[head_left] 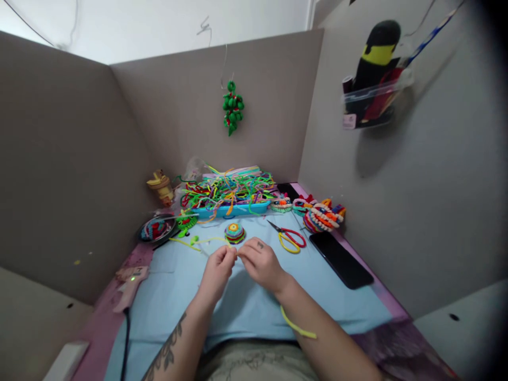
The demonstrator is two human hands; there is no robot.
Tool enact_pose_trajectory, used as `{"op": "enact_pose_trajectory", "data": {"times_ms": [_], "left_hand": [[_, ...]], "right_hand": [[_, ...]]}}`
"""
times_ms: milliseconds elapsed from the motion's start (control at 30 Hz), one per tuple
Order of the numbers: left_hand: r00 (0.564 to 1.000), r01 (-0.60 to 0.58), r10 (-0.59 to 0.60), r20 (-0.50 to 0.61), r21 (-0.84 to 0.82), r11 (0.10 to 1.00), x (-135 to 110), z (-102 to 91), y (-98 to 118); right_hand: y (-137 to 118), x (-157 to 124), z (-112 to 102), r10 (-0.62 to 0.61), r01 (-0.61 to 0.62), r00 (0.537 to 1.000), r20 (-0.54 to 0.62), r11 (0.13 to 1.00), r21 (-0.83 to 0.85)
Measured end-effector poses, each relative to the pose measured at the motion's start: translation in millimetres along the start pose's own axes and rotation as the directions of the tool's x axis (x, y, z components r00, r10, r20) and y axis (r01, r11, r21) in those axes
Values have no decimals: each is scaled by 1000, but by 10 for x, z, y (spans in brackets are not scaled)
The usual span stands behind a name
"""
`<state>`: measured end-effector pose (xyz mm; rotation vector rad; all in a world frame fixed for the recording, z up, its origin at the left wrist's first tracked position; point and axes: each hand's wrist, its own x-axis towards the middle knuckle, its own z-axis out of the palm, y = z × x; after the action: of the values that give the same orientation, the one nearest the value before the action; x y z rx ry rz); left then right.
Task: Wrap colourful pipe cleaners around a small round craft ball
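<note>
My left hand [219,266] and my right hand [260,261] meet over the light blue cloth [178,296], fingertips pinched together on a thin yellow pipe cleaner [198,244] that trails off to the left. Just beyond the fingers lies a small round coil [234,232] wound in several colours. A second yellow pipe cleaner [297,327] lies under my right forearm.
Red-and-yellow scissors [291,237] and a black phone [340,259] lie to the right. A blue tray [230,210] heaped with coloured pipe cleaners stands at the back, finished coils [323,214] beside it. A dark dish [156,229] and a glue gun [129,280] sit left. Grey partition walls enclose the desk.
</note>
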<state>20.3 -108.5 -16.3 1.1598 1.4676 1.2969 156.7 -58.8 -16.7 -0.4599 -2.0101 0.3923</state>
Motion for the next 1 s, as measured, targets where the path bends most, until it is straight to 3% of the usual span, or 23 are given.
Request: {"op": "enact_pose_trajectory", "data": {"times_ms": [100,200,367,467,533,633,700,767,833,900,1000], "left_hand": [[992,-128,128,-11,2,992,-17,-30,10],[973,-226,225,-56,-4,974,-16,-35,11],[940,-319,317,-127,2,948,-2,-12,-26],[895,-393,420,-153,180,902,-28,11,-21],[844,-441,509,-170,322,838,-45,30,-6],[801,-427,554,-226,432,794,-45,68,-1],[822,-375,505,-265,415,829,-27,101,-25],[889,-278,362,-279,297,913,-3,139,-65],[958,-121,136,-254,75,990,16,173,-104],[982,15,-42,-182,-149,989,27,185,-128],[994,16,-46,-95,-294,956,39,135,-134]], "right_hand": [[-26,38,29,293,-262,953,-80,926,271],[-25,44,76,505,-454,863,34,742,493],[16,-1,191,625,-600,724,291,364,712],[13,-1,234,654,-628,675,341,267,731],[-8,7,239,661,-641,678,321,317,699],[-46,11,224,622,-575,772,134,593,563],[-57,2,206,505,-459,863,-22,801,384],[-46,-11,182,312,-296,947,-74,941,166],[-18,-23,157,114,-114,993,-5,993,-19],[14,-25,138,18,-10,997,71,995,-100],[40,-7,138,124,-124,992,12,992,25]]}}
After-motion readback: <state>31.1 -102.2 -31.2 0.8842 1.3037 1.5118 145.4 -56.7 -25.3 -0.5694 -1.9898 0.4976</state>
